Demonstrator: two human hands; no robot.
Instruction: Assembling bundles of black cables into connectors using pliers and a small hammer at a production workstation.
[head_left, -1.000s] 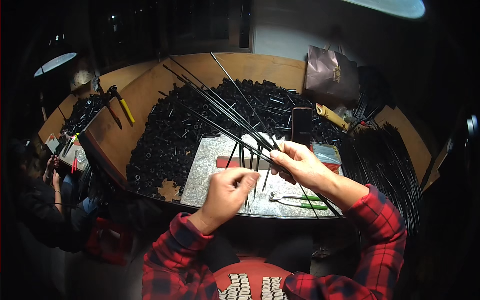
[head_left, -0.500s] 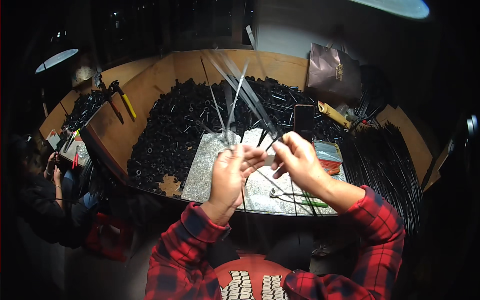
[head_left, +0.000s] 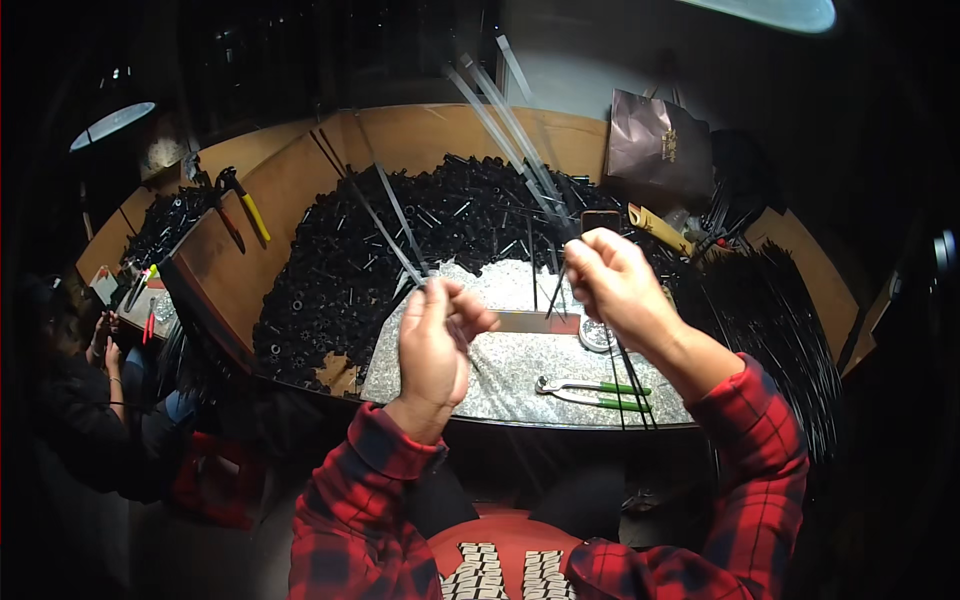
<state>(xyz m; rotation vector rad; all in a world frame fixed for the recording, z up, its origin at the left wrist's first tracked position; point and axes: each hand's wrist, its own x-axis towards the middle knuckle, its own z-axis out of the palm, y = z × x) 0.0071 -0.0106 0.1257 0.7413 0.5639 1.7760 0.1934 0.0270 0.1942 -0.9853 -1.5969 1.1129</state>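
My left hand point(head_left: 432, 345) pinches a few long, thin black strips point(head_left: 385, 225) between thumb and forefinger, its other fingers loosely curled. They slant up and to the left, their flat sides shining. To the right and a little higher, my right hand point(head_left: 622, 290) is closed on several more thin strips point(head_left: 515, 130). Their upper ends fan up and left, blurred, while dark ends hang below the hand. Under the hands lies a speckled pale board point(head_left: 480, 390). Green-handled pincers point(head_left: 595, 393) rest on it, below my right hand.
Small black parts point(head_left: 340, 250) are heaped behind the board, inside a wooden rim point(head_left: 430, 125). A round tin point(head_left: 597, 335) and a phone point(head_left: 600, 222) lie near my right hand. Long black strips point(head_left: 780, 330) are piled at right, below a paper bag point(head_left: 658, 150). Another person point(head_left: 100, 400) sits at left.
My hands have moved apart: the left slightly left and down, the right up and to the right. The strips are now in two separate groups. The round tin has come into sight.
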